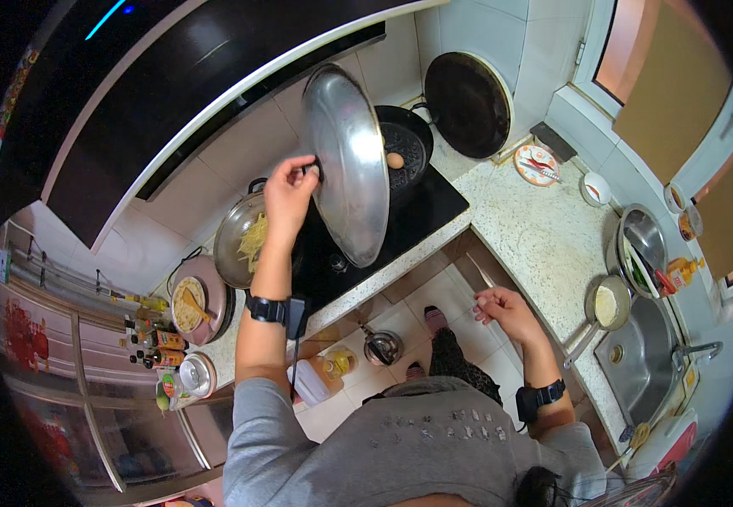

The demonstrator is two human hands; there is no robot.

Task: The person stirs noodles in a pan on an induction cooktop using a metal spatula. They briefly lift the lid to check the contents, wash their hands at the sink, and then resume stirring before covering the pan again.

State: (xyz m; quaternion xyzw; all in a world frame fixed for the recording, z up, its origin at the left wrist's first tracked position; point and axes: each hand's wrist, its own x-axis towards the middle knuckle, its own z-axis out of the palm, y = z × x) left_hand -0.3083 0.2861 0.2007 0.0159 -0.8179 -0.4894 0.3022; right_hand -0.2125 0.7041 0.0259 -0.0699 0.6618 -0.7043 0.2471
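My left hand [291,193] grips the dark knob of a large steel lid [350,184], tilted on edge above the stove. Partly behind it is a black pan [408,142], and a brown egg [395,160] shows inside. A second egg is mostly hidden by the lid's rim. Left of my forearm stands a steel wok [230,244] with pale yellow shreds [252,244] in it. My right hand [507,312] hangs in the air before the counter's front edge, fingers loosely curled, holding nothing that I can see.
A large round black pan [468,104] leans against the tiled wall. Along the right counter [518,218] are a plate [536,166] with red chillies and a knife, a steel basin [645,237], a saucepan [607,304] and a sink [642,355]. Bottles [167,340] crowd the left counter; a pot [383,347] sits on the floor.
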